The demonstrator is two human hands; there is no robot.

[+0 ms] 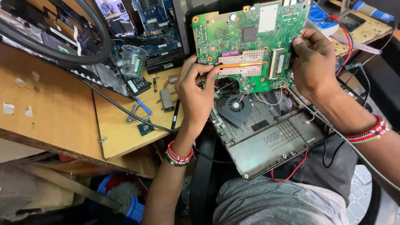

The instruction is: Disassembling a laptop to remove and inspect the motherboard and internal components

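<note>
Green circuit board [250, 43] held up at upper centre of the frame.
Left hand [196, 89] and right hand [314, 62] pinch opposite edges; the board looks stiff, light and fragile, best gripped by bare edges, above the open laptop shell [271, 141].

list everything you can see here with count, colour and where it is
circuit board: 1, green, held up over the lap
laptop base: 1, grey, on the lap
fan: 1, black, in the laptop base
plastic cup: 1, clear, on the table
table: 1, wooden, left
chip: 1, green, near the table edge
red wire: 1, under the base
beaded bracelets: 2, red, one on each wrist
left hand: grip on the board's lower left edge
right hand: grip on the board's right edge
</note>
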